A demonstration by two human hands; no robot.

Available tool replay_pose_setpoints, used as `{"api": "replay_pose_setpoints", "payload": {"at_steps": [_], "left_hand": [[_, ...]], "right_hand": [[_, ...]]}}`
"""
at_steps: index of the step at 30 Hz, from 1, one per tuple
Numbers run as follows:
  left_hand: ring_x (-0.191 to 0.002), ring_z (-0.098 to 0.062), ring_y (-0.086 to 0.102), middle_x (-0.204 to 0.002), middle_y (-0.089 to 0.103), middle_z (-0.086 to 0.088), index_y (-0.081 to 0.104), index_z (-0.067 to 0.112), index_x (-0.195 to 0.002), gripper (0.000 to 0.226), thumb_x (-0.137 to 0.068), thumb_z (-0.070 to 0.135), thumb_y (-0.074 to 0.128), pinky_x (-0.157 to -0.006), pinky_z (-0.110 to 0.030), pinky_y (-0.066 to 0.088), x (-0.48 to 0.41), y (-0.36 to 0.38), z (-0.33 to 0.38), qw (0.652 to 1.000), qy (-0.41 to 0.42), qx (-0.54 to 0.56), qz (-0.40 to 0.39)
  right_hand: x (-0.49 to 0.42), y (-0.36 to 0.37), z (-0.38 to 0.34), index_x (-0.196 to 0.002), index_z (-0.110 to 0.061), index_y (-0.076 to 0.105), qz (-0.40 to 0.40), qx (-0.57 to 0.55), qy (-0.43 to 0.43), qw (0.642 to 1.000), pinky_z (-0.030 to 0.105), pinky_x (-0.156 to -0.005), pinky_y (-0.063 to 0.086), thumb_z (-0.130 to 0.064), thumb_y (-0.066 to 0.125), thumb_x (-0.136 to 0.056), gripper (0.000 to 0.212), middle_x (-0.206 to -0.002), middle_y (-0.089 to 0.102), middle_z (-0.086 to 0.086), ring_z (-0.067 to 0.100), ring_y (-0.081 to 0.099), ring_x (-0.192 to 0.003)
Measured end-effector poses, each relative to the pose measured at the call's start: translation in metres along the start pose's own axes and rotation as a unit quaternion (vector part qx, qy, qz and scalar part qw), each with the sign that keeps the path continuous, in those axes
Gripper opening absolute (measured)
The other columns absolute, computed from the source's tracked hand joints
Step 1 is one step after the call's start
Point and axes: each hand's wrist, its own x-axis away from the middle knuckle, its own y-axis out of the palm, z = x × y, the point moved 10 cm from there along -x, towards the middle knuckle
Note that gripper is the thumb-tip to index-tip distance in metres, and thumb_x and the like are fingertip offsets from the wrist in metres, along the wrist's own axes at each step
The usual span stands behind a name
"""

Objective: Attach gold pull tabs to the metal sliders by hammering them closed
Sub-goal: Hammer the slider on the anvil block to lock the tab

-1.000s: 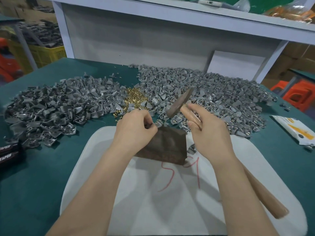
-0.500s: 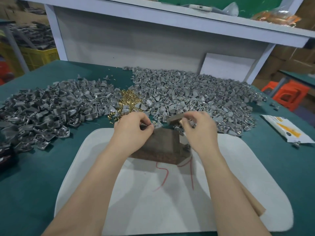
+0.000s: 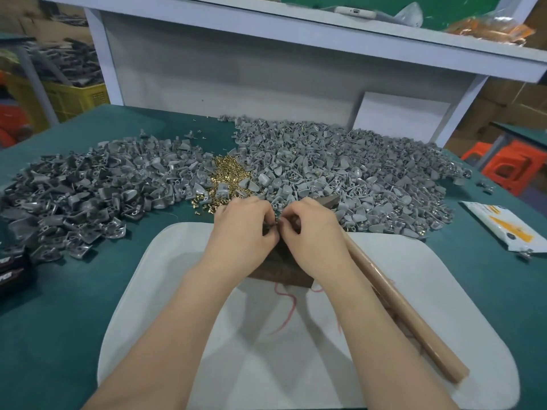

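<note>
My left hand (image 3: 242,229) and my right hand (image 3: 315,232) meet fingertip to fingertip over a dark brown block (image 3: 284,273) on a white pad (image 3: 296,365). Between the fingertips sits a small dark metal slider (image 3: 270,227), mostly hidden. The wooden-handled hammer (image 3: 399,306) lies low along my right forearm. Its handle runs under my right palm and its head (image 3: 330,201) sticks out beyond the knuckles. A small heap of gold pull tabs (image 3: 228,176) lies just past my hands, between two big heaps of grey sliders (image 3: 88,196) (image 3: 355,173).
The green table (image 3: 59,321) carries a white and orange packet (image 3: 503,229) at the right and black items (image 3: 11,273) at the left edge. A white shelf unit (image 3: 296,34) stands behind. Orange stools (image 3: 509,167) stand off to the right.
The hammer came down from its raised tilt and now lies low on the pad. My right hand moved left to meet my left hand over the block.
</note>
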Motion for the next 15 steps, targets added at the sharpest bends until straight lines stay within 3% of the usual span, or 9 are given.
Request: {"api": "replay_pose_setpoints", "payload": {"at_steps": [5,11,15], "left_hand": [[-0.095,-0.021,0.047,-0.083,0.047,0.010,0.056,0.019,-0.080,0.005,-0.084,0.020,0.058,-0.080,-0.031,0.025,0.000,-0.001,0.002,1.000,0.005,-0.006,0.001],[-0.096,-0.020,0.047,-0.086,0.051,0.010,0.057,0.020,-0.080,0.005,-0.084,0.021,0.059,-0.084,-0.033,0.028,0.000,0.000,0.002,1.000,-0.001,-0.010,-0.009],[-0.100,-0.020,0.051,-0.089,0.054,0.010,0.055,0.024,-0.080,0.009,-0.087,0.023,0.060,-0.092,-0.036,0.036,0.000,-0.004,0.000,1.000,-0.011,0.025,-0.003]], "right_hand": [[-0.001,0.001,0.000,-0.077,-0.009,0.062,0.015,0.000,0.008,1.000,0.031,-0.066,0.034,-0.009,0.060,-0.083,0.006,-0.076,0.044,-0.004,0.016,0.043,-0.069],[0.002,0.003,0.000,-0.079,-0.008,0.062,0.015,-0.005,-0.002,1.000,0.029,-0.065,0.032,-0.009,0.059,-0.085,0.007,-0.077,0.043,-0.004,0.015,0.042,-0.069],[0.002,0.003,0.012,-0.091,-0.018,0.064,-0.012,-0.083,0.019,0.996,0.023,-0.076,0.041,-0.013,0.060,-0.088,0.007,-0.086,0.056,-0.008,0.011,0.054,-0.079]]}}
